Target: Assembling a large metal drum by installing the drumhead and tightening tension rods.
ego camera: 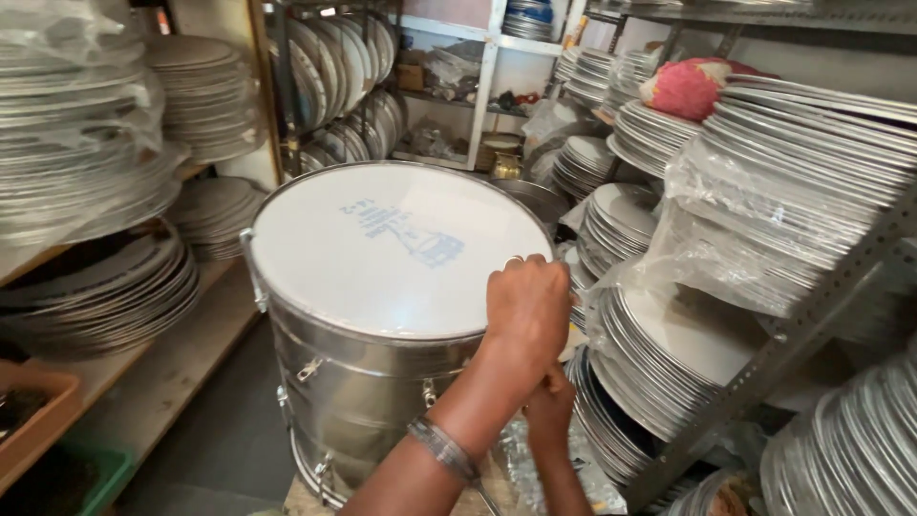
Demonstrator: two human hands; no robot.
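Shelves of stacked steel plates [812,143] crowd around me. Between them stands a steel drum [382,363], rigid, probably light. My left hand [525,306] closes on its rim's near-right edge; my right hand [549,406] curls below, grip unclear.
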